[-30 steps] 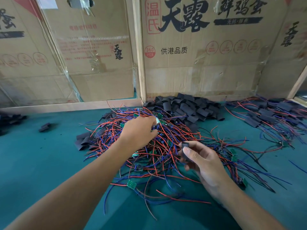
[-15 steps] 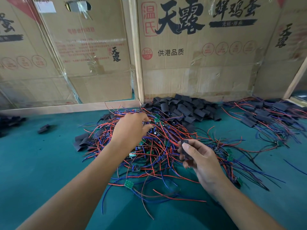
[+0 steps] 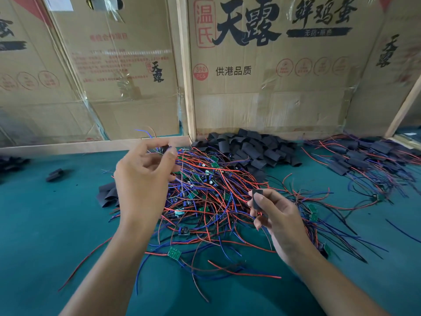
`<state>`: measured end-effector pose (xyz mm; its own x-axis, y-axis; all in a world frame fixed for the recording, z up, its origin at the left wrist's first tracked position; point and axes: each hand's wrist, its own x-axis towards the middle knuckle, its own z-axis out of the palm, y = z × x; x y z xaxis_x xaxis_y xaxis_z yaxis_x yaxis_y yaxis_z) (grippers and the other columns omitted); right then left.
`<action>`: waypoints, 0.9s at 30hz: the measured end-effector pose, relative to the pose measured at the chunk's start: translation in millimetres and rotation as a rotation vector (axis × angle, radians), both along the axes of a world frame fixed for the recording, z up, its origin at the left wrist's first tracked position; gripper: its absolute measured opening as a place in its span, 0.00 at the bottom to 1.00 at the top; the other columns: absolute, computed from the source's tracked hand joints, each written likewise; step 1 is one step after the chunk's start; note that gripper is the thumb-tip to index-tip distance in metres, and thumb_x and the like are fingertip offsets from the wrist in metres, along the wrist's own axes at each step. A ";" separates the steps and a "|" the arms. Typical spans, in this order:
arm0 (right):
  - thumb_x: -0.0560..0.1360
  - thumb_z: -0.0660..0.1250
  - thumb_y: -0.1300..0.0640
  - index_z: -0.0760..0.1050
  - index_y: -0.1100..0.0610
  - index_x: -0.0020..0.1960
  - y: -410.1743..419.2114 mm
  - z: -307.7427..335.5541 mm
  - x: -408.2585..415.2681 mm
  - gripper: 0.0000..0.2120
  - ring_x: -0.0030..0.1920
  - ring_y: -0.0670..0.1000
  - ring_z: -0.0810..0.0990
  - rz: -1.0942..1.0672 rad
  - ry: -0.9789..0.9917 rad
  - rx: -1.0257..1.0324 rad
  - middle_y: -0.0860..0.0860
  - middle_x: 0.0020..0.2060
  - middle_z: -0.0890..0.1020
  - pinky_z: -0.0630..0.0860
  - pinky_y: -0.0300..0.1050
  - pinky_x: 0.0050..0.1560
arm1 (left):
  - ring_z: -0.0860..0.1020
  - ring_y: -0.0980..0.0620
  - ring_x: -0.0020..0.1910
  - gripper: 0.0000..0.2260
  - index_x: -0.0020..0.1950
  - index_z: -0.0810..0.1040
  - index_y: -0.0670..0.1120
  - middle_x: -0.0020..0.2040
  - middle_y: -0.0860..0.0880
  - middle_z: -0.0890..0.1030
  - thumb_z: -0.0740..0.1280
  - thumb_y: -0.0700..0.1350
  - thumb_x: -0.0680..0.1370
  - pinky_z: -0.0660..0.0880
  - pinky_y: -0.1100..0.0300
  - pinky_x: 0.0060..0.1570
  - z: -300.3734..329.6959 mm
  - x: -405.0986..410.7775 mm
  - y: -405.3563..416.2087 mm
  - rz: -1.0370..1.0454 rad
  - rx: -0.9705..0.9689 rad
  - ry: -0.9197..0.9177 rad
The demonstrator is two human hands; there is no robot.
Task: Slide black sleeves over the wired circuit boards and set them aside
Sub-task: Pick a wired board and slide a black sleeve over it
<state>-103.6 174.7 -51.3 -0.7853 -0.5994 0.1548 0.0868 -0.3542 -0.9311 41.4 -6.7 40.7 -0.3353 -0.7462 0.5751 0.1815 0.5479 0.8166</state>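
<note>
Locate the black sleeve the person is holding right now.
In the head view, right of centre: the sleeve is pinched upright in the right hand, above the wire pile's right edge.

Red and blue wires [image 3: 227, 190] (green boards [image 3: 174, 253] among them), black sleeves [image 3: 250, 147], teal tabletop [image 3: 45, 224], tan printed cartons [image 3: 273, 99]

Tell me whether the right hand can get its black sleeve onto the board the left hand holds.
Probably yes: right hand pinches the black sleeve, left hand holds a wired board lifted above the pile, open air between.

Matt black sleeves [image 3: 255, 148], cardboard boxes [image 3: 273, 71]
</note>
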 end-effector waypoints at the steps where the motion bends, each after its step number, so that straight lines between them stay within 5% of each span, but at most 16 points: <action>1: 0.67 0.73 0.49 0.79 0.64 0.49 0.0 -1.5 -1.4 0.20 0.34 0.49 0.76 -0.015 -0.003 0.011 0.54 0.37 0.81 0.70 0.39 0.28 | 0.85 0.51 0.37 0.08 0.48 0.81 0.60 0.35 0.51 0.85 0.73 0.45 0.77 0.82 0.57 0.38 -5.1 0.5 -2.9 -0.038 0.016 0.015; 6: 0.73 0.75 0.50 0.82 0.49 0.46 1.8 -13.4 -11.9 0.05 0.33 0.53 0.76 -0.133 0.152 0.190 0.52 0.36 0.82 0.75 0.42 0.31 | 0.86 0.45 0.44 0.10 0.53 0.81 0.53 0.37 0.49 0.84 0.75 0.40 0.76 0.82 0.48 0.51 -38.7 1.5 -10.2 -0.158 0.123 0.120; 9: 0.67 0.74 0.41 0.80 0.41 0.50 2.4 -15.6 -14.9 0.13 0.37 0.48 0.81 -0.178 0.329 0.332 0.46 0.41 0.84 0.80 0.46 0.38 | 0.86 0.44 0.47 0.10 0.55 0.80 0.47 0.38 0.44 0.80 0.74 0.39 0.75 0.82 0.47 0.52 -51.5 1.8 -10.0 -0.214 0.212 0.160; 12: 0.69 0.76 0.44 0.78 0.39 0.52 4.1 -16.6 -16.3 0.13 0.44 0.46 0.82 -0.163 0.517 0.415 0.42 0.45 0.84 0.78 0.40 0.45 | 0.86 0.43 0.48 0.11 0.55 0.80 0.46 0.40 0.39 0.78 0.73 0.35 0.75 0.82 0.52 0.51 -54.2 4.7 -12.4 -0.258 0.214 0.160; 18: 0.71 0.77 0.59 0.79 0.48 0.55 5.5 -10.9 -12.8 0.15 0.43 0.47 0.78 -0.242 0.857 0.476 0.44 0.48 0.79 0.74 0.38 0.45 | 0.86 0.43 0.46 0.12 0.54 0.81 0.47 0.40 0.42 0.76 0.75 0.39 0.72 0.81 0.59 0.48 -53.9 5.8 -14.1 -0.338 0.214 0.164; 27: 0.74 0.75 0.61 0.79 0.51 0.60 8.0 -5.6 -7.4 0.17 0.38 0.49 0.77 -0.213 0.931 0.458 0.47 0.53 0.76 0.76 0.44 0.45 | 0.86 0.42 0.48 0.11 0.53 0.82 0.50 0.41 0.41 0.76 0.74 0.39 0.73 0.81 0.60 0.47 -54.4 6.8 -15.0 -0.385 0.213 0.138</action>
<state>-111.0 182.6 -56.8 -0.5691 -0.6171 0.5434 -0.7523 0.1238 -0.6471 48.2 -21.7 -13.7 -0.5423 -0.6887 0.4812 0.4540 0.2417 0.8576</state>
